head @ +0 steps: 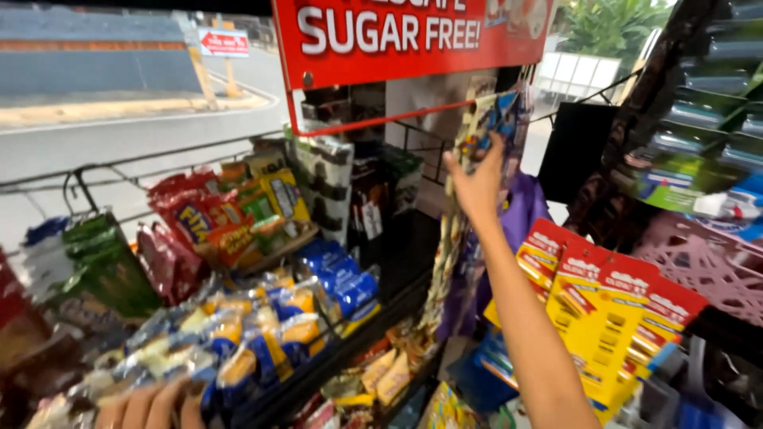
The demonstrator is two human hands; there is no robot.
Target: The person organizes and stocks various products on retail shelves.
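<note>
Two hands: both show at a small shop stall.
Right hand [479, 184]: it is up high, fingers closed on a hanging strip of small packets [457, 230].
Strip: it hangs from the red rail under the red sign [405, 36], with purple packets [520, 210] just beside it.
Left hand [151, 405]: low down, fingers resting on blue and orange snack packs [262, 334]. I cannot tell if it grips one.
Doing it well: hold the strip near the top and move it gently, so it does not rip.
Nearby: yellow cards [604, 318] hang to the right.
</note>
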